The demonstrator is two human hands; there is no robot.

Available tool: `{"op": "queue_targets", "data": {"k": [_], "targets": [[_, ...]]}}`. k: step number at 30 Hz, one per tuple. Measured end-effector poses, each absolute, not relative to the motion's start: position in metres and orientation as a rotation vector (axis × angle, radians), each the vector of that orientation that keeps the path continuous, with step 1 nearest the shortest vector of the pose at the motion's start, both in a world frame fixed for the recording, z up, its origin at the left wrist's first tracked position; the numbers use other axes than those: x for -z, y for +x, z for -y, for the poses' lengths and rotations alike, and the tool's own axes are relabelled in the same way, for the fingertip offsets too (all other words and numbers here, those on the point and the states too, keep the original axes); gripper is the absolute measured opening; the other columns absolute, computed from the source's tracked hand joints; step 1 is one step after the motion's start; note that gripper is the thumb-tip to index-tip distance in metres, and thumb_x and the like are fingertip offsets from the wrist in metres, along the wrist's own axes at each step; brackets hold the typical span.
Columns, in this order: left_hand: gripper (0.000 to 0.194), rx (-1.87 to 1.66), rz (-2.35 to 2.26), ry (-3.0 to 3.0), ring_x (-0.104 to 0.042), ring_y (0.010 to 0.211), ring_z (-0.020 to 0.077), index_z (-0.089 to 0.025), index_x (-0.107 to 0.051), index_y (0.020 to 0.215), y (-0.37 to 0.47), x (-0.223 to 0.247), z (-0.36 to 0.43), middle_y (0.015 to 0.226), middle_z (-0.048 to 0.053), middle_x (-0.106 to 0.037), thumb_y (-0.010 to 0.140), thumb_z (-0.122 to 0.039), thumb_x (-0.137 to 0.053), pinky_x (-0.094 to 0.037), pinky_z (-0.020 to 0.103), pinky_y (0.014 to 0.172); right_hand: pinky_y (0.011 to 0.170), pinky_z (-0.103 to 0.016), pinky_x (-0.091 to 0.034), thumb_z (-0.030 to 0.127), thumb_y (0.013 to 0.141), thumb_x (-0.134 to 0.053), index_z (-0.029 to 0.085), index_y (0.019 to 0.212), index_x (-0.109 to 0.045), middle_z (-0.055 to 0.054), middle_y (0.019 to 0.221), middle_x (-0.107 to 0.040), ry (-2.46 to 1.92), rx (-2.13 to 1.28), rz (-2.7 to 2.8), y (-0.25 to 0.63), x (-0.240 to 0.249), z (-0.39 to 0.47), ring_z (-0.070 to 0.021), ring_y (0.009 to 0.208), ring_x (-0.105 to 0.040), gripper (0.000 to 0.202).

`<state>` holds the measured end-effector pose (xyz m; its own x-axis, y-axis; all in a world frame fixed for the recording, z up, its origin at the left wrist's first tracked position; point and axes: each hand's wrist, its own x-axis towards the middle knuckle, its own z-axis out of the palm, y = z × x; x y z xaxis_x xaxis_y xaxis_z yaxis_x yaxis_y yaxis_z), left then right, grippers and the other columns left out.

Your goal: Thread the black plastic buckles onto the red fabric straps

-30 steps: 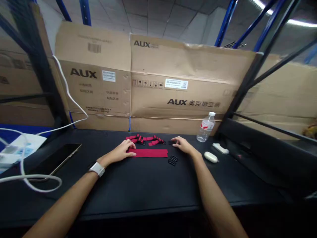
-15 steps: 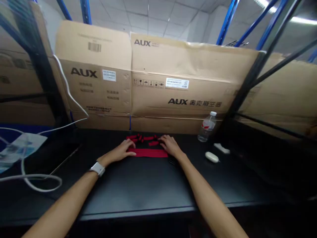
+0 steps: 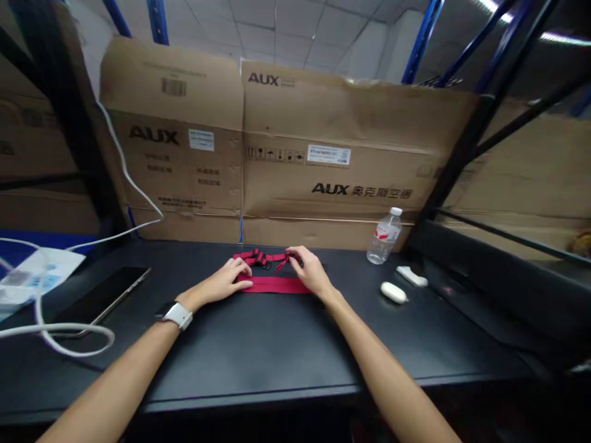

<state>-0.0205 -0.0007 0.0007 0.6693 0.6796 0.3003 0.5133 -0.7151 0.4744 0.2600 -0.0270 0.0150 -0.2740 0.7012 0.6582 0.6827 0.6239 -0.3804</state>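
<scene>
A flat red fabric band (image 3: 277, 285) lies across the black table. Behind it runs a thin red strap (image 3: 273, 258) with black buckles (image 3: 260, 258). My left hand (image 3: 222, 283), with a watch on its wrist, rests at the band's left end, thumb and fingers apart and touching the fabric. Over the band's right end is my right hand (image 3: 310, 271), its fingertips pinched on the right part of the red strap, which is lifted slightly with a short end hanging down. Part of the strap is hidden by the right fingers.
A water bottle (image 3: 385, 237) stands at the back right, near a white oval object (image 3: 394, 292) and a small white piece (image 3: 412, 276). At left lie a phone (image 3: 104, 298), a white cable (image 3: 78, 354) and a printed sheet (image 3: 44, 277). Cardboard boxes (image 3: 323, 231) wall the back.
My right hand has shifted slightly left and up, and its fingers now pinch the red strap, raising it. My left hand stays at the band's left end.
</scene>
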Motion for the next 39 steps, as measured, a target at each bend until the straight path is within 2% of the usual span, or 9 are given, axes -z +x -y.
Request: {"op": "queue_targets", "data": {"k": [4, 7, 12, 20, 27, 29, 34, 39], "targets": [[0.031, -0.833, -0.871, 2.302, -0.05, 0.096, 0.0211, -0.02, -0.057, 0.106, -0.007, -0.005, 0.008, 0.101, 0.005, -0.058, 0.091, -0.045, -0.046, -0.037, 0.035, 0.091, 0.079, -0.029, -0.046, 0.024, 0.09, -0.051, 0.02, 0.104, -0.053, -0.005, 0.093, -0.064, -1.066, -0.032, 2.015, 0.234, -0.014, 0.039, -0.0176, 0.084, -0.059, 0.015], [0.034, -0.84, -0.744, 2.015, -0.053, 0.086, 0.0176, -0.02, -0.049, 0.117, 0.006, -0.003, 0.015, 0.091, 0.002, -0.059, 0.094, -0.044, -0.039, -0.041, 0.031, 0.084, 0.075, -0.027, -0.045, 0.022, 0.09, -0.05, 0.019, 0.092, -0.054, -0.004, 0.087, -0.061, -0.988, -0.019, 2.11, 0.219, -0.01, 0.046, -0.0164, 0.079, -0.057, 0.006], [0.033, -0.836, -0.71, 1.907, -0.054, 0.083, 0.017, -0.018, -0.054, 0.108, 0.017, 0.002, 0.023, 0.089, 0.001, -0.059, 0.092, -0.045, -0.043, -0.042, 0.028, 0.079, 0.079, -0.026, -0.046, 0.018, 0.091, -0.046, 0.018, 0.097, -0.054, -0.006, 0.094, -0.059, -0.851, -0.038, 2.216, 0.206, -0.007, 0.054, -0.0165, 0.085, -0.057, 0.01], [0.031, -0.883, -0.702, 1.854, -0.056, 0.096, 0.0198, -0.019, -0.056, 0.112, 0.017, -0.005, 0.028, 0.104, 0.004, -0.061, 0.094, -0.039, -0.04, -0.041, 0.029, 0.09, 0.079, -0.028, -0.047, 0.022, 0.091, -0.048, 0.019, 0.095, -0.055, -0.007, 0.096, -0.058, -0.901, -0.05, 2.135, 0.203, -0.006, 0.055, -0.0173, 0.086, -0.058, 0.009], [0.033, -0.914, -0.737, 1.903, -0.056, 0.101, 0.0196, -0.022, -0.057, 0.112, 0.023, -0.009, 0.036, 0.109, 0.002, -0.062, 0.093, -0.044, -0.041, -0.04, 0.028, 0.093, 0.087, -0.03, -0.046, 0.018, 0.091, -0.048, 0.021, 0.106, -0.057, -0.007, 0.104, -0.057, -0.909, -0.124, 2.107, 0.2, -0.007, 0.057, -0.0178, 0.095, -0.057, 0.018], [0.033, -0.929, -0.742, 1.889, -0.056, 0.104, 0.0201, -0.022, -0.057, 0.112, 0.022, -0.008, 0.034, 0.111, 0.003, -0.062, 0.093, -0.044, -0.042, -0.039, 0.028, 0.093, 0.09, -0.031, -0.045, 0.018, 0.091, -0.049, 0.021, 0.102, -0.058, -0.006, 0.105, -0.057, -0.878, -0.192, 2.077, 0.2, -0.009, 0.055, -0.0172, 0.097, -0.056, 0.015], [0.033, -0.992, -0.765, 1.865, -0.056, 0.097, 0.0196, -0.021, -0.059, 0.108, 0.016, -0.004, 0.018, 0.102, 0.003, -0.063, 0.091, -0.044, -0.042, -0.041, 0.028, 0.09, 0.094, -0.029, -0.041, 0.017, 0.089, -0.052, 0.02, 0.088, -0.058, -0.005, 0.105, -0.055, -0.772, -0.347, 2.029, 0.201, -0.017, 0.052, -0.0156, 0.102, -0.055, 0.006], [0.033, -0.975, -0.75, 1.877, -0.056, 0.1, 0.0207, -0.021, -0.058, 0.109, 0.017, -0.005, 0.018, 0.105, 0.003, -0.063, 0.09, -0.044, -0.044, -0.041, 0.03, 0.093, 0.093, -0.032, -0.041, 0.022, 0.088, -0.056, 0.02, 0.093, -0.058, -0.006, 0.11, -0.056, -0.856, -0.251, 2.099, 0.203, -0.017, 0.057, -0.0171, 0.103, -0.055, 0.006]]}}
